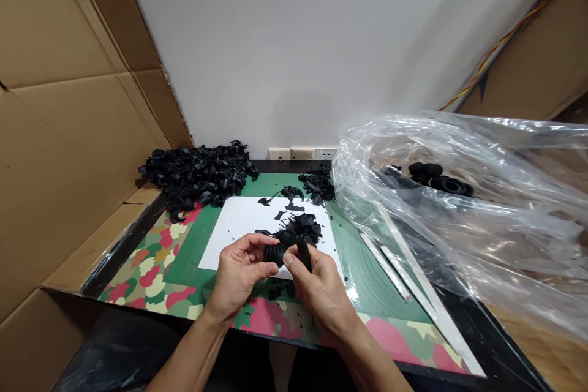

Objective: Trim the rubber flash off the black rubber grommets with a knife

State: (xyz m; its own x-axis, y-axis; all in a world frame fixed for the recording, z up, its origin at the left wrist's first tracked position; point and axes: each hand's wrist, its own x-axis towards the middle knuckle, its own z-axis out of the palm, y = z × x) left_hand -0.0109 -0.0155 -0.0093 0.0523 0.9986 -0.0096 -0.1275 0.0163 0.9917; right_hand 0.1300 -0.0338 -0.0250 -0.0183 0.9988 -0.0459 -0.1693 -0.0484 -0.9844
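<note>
Black tool, gripped in right hand, points away over white sheet; left hand pinches ribbed piece; bag right of sheet holds parts.

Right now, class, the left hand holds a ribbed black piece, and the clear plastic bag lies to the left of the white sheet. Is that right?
Not quite. The head view shows the clear plastic bag to the right of the white sheet, not the left. The left hand does hold a ribbed black piece.
</note>
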